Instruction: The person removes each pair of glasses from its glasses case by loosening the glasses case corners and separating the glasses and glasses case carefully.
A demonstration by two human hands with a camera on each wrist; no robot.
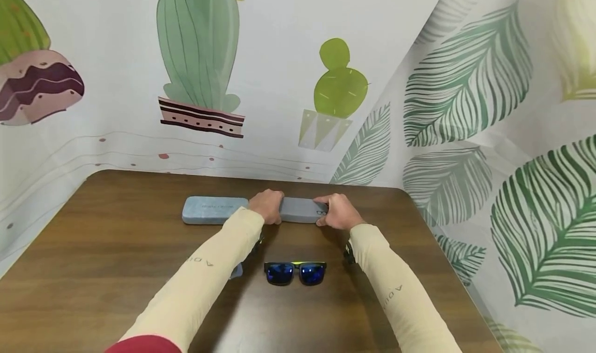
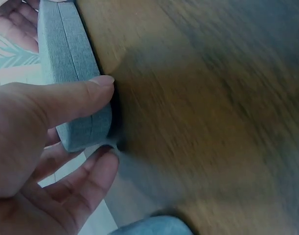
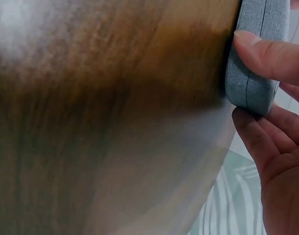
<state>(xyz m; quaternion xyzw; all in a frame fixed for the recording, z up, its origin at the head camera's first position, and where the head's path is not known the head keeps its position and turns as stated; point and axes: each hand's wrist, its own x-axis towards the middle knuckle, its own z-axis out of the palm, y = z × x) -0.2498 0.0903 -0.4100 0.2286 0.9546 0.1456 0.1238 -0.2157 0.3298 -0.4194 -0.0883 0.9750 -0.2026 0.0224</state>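
A grey glasses case (image 1: pixel 300 210) lies flat near the far edge of the brown table. My left hand (image 1: pixel 267 206) holds its left end; in the left wrist view the thumb lies along the side of the case (image 2: pixel 71 54), with the other fingers around the end. At the right end, my right hand (image 1: pixel 343 212) pinches the case (image 3: pixel 249 83) between thumb and fingers. A light blue glasses case (image 1: pixel 211 210) rests just left of my left hand, its right end partly hidden by that hand.
Sunglasses (image 1: pixel 295 273) with blue mirrored lenses lie between my forearms, closer to me. A small grey-blue item (image 1: pixel 237 271) peeks out from under the left forearm, mostly hidden. Behind the table (image 1: pixel 116 249) hangs a cloth (image 1: pixel 279 42) printed with cacti and leaves.
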